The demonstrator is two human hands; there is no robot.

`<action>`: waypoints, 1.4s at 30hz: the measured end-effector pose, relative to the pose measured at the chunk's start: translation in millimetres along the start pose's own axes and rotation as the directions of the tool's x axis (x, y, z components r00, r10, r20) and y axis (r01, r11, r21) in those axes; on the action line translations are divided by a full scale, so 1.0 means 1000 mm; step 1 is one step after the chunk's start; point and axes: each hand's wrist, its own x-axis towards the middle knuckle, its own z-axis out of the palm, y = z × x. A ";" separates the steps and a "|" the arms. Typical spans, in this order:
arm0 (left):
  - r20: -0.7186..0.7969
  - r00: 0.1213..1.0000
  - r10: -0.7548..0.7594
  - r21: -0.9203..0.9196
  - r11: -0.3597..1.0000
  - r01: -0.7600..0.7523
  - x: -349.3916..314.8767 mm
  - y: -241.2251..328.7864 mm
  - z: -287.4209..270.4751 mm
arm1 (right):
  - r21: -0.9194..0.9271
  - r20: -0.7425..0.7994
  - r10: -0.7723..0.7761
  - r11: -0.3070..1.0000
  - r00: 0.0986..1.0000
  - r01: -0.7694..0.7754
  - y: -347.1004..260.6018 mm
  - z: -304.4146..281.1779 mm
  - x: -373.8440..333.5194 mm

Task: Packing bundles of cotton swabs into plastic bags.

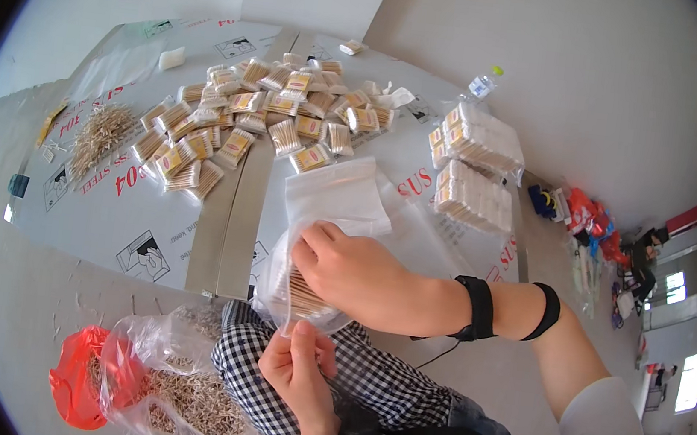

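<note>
Clear plastic makes up the bag [273, 282] I see above the checked cloth [251, 352] on the person's lap, by the near edge of the table [208, 240], with tan-sticked cotton swabs [305, 300] inside. At its 6 o'clock, the left hand [297, 366] pinches the film between thumb and forefinger. At 1 o'clock, the right hand [339, 264] curls its fingers over the upper edge; the fingertips are partly hidden, so I cannot tell whether they pinch. I'd judge the load light, the film limp and slick, the thin sticks liable to snap if bent. Holding the rim at 2 spots looks safer than squeezing the middle. Flat clear bags [334, 197] lie towards 12 o'clock, cotton-swab packets [236, 146] at 11, wrapped packet blocks [473, 199] at 2.
</note>
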 end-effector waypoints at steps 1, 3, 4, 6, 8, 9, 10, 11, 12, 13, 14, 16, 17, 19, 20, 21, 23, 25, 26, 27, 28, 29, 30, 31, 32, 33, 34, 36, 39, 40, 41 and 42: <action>0.009 1.000 -0.012 0.009 1.000 0.012 0.000 -0.001 0.000 | -0.002 -0.002 -0.005 1.000 1.000 0.005 0.005 0.003 -0.001; 0.024 1.000 -0.017 -0.016 1.000 0.017 -0.001 0.001 0.001 | 0.225 -0.323 -0.048 0.966 0.945 0.126 0.018 0.012 -0.005; -0.017 1.000 -0.022 -0.001 1.000 0.022 -0.001 0.001 -0.012 | 0.544 -0.229 -0.065 0.819 0.971 0.183 0.022 0.005 0.008; -0.147 0.988 -0.042 0.019 0.999 0.045 -0.002 0.001 -0.033 | 0.919 -0.115 0.032 0.382 0.993 0.094 0.044 -0.005 0.046; -0.008 0.998 -0.069 -0.071 0.995 0.068 -0.003 0.008 -0.012 | 0.933 -0.170 0.401 0.359 0.900 0.017 0.112 -0.024 0.053; 0.032 0.998 -0.062 -0.079 0.995 0.064 -0.004 0.008 -0.010 | 0.885 -0.302 0.507 0.465 0.807 0.040 0.156 0.008 0.070; 0.024 0.998 -0.059 -0.072 0.996 0.061 -0.003 0.008 -0.011 | 0.821 -0.229 0.564 0.550 0.793 -0.154 0.195 0.049 0.090; 0.034 0.997 -0.070 -0.075 0.995 0.072 -0.002 0.007 -0.011 | 0.717 -0.163 0.622 0.608 0.766 -0.340 0.222 0.091 0.106; 0.036 0.996 -0.079 -0.076 0.994 0.081 -0.001 0.005 -0.013 | 0.617 -0.029 0.673 0.594 0.739 -0.517 0.228 0.124 0.120; 0.043 0.994 -0.100 -0.088 0.991 0.103 -0.001 0.005 -0.015 | 0.477 0.090 0.729 0.566 0.678 -0.672 0.232 0.150 0.129; 0.037 0.995 -0.096 -0.089 0.991 0.099 0.001 0.004 -0.014 | 0.477 0.089 0.725 0.571 0.683 -0.668 0.236 0.174 0.131; 0.032 0.992 -0.122 -0.072 0.990 0.124 -0.002 0.007 -0.018 | 0.408 -0.093 0.795 0.580 0.600 -0.705 0.203 0.206 0.139; 0.013 0.996 -0.084 0.007 0.996 0.084 0.000 0.008 -0.013 | 0.411 -0.046 0.815 0.542 0.577 -0.733 0.199 0.214 0.142; -0.005 0.996 -0.086 0.033 0.996 0.086 0.001 0.011 -0.012 | 0.393 -0.038 0.799 0.564 0.600 -0.726 0.190 0.218 0.144; -0.004 0.997 -0.081 0.050 0.995 0.082 0.001 0.012 -0.014 | 0.368 -0.045 0.790 0.582 0.612 -0.725 0.185 0.214 0.142; 0.037 0.997 -0.074 0.037 0.997 0.073 0.001 0.011 -0.011 | 0.351 -0.054 0.800 0.575 0.597 -0.739 0.196 0.203 0.128; 0.047 0.995 -0.085 0.049 0.995 0.082 0.001 0.010 -0.012 | 0.351 -0.068 0.803 0.575 0.592 -0.739 0.199 0.187 0.117; 0.044 0.995 -0.088 0.051 0.995 0.086 0.001 0.012 -0.009 | 0.420 -0.165 0.795 0.592 0.583 -0.688 0.201 0.152 0.098; 0.044 0.995 -0.087 0.049 0.995 0.085 0.001 0.012 -0.007 | 0.670 -0.138 0.748 0.553 0.649 -0.495 0.203 0.125 0.078; 0.036 0.996 -0.082 0.049 0.996 0.080 0.002 0.009 -0.006 | 0.866 -0.127 0.684 0.429 0.718 -0.255 0.194 0.099 0.065; 0.022 0.997 -0.075 0.039 0.996 0.074 0.002 0.008 -0.010 | 0.954 -0.112 0.643 0.283 0.758 -0.098 0.165 0.060 0.056; 0.010 0.993 -0.114 -0.021 0.993 0.114 0.002 0.009 -0.012 | 0.992 -0.111 0.600 0.116 0.792 0.051 0.134 0.019 0.040; -0.012 0.994 -0.111 -0.020 0.994 0.110 0.001 0.008 -0.015 | 0.981 -0.155 0.495 0.178 0.855 0.075 0.112 -0.001 0.025; 0.011 0.994 -0.105 -0.031 0.994 0.105 0.000 0.008 -0.014 | 0.962 -0.196 0.393 0.254 0.899 0.099 0.095 -0.024 0.006; 0.035 0.995 -0.098 -0.039 0.994 0.100 0.000 0.008 -0.013 | 0.875 -0.192 0.235 0.481 0.953 0.058 0.077 -0.044 -0.008; 0.020 0.996 -0.087 -0.064 0.994 0.088 0.000 0.007 -0.015 | 0.736 -0.146 0.067 0.674 0.987 0.063 0.061 -0.050 -0.015; 0.023 0.996 -0.083 -0.070 0.994 0.084 0.000 0.007 -0.013 | 0.730 -0.148 0.066 0.680 0.987 0.064 0.050 -0.050 -0.020; 0.047 0.996 -0.080 -0.067 0.994 0.083 -0.002 0.004 -0.015 | 0.410 -0.091 -0.034 0.910 0.995 0.069 0.027 -0.037 -0.016; 0.102 0.994 -0.041 -0.109 0.993 0.052 -0.001 -0.002 -0.011 | 0.236 -0.295 -0.144 0.947 0.945 0.218 0.004 -0.014 -0.008; 0.127 0.991 -0.035 -0.154 0.986 0.054 -0.001 -0.001 -0.006 | 0.221 -0.290 -0.142 0.952 0.946 0.211 0.001 -0.015 -0.011; 0.127 0.992 -0.026 -0.145 0.988 0.045 0.000 0.002 -0.002 | 0.302 -0.295 -0.142 0.925 0.945 0.233 -0.003 -0.016 -0.014; 0.117 0.993 -0.025 -0.142 0.989 0.042 -0.001 0.003 -0.006 | 0.399 -0.306 -0.151 0.876 0.940 0.271 -0.006 -0.014 -0.012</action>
